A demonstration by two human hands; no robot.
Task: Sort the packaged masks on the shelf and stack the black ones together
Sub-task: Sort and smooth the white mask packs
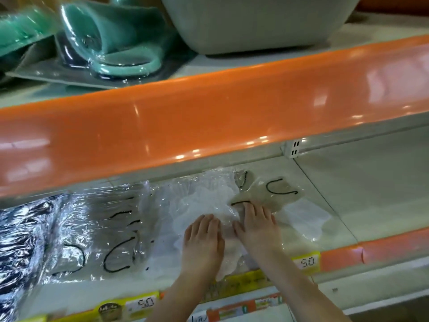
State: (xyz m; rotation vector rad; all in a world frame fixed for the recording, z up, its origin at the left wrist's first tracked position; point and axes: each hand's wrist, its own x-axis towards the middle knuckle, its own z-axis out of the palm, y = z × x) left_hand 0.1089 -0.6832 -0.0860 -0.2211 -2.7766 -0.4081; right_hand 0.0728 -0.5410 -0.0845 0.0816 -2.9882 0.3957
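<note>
The packaged masks lie spread along the lower shelf [336,205], all in clear crinkled plastic. In the middle sits a heap of white masks [204,198] in loose wrappers, and both hands rest on its near side. The left hand [203,238] lies palm down with straight fingers pressed flat on the plastic, holding nothing. The right hand [256,225] lies just beside it, also flat and open, its fingertips [249,206] touching the near edge of a beige mask [267,194] with black ear loops that lies tilted at the far right of the heap. To the left of the heap lies a row of pale masks [111,228] under shiny film, their black ear loops showing through. At the far left edge lie the black masks [21,233], dark and glossy under wrinkled plastic, well apart from both hands. Along the shelf's front edge runs an orange strip with yellow price tags [306,262] marked 50. Above hangs the upper shelf's broad orange lip [209,117], and on that shelf stand teal packaged goods [109,40] at the left and a grey tub [255,22] at the right.
</note>
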